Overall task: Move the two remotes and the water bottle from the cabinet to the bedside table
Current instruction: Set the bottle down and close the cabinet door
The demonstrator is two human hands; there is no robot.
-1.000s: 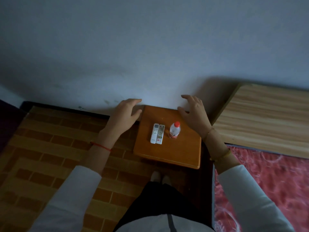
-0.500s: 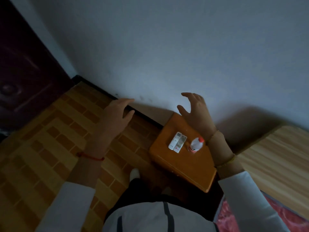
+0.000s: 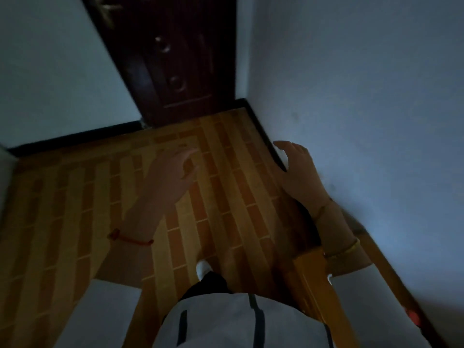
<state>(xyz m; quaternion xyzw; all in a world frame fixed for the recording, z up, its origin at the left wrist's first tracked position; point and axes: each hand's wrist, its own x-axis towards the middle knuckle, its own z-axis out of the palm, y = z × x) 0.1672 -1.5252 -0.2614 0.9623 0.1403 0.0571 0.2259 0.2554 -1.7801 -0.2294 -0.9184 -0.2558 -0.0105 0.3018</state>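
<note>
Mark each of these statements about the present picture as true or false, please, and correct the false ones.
1. Both hands are empty. True: the left hand and the right hand are open, holding nothing.
2. The right hand holds a remote. False: it holds nothing, and no remote can be made out in view.
3. A dark door stands ahead, at the far end of the floor. True.
4. The floor is covered by a red carpet. False: it shows a brick-like tile pattern in orange and brown.
5. The left wrist wears a red string. True.
</note>
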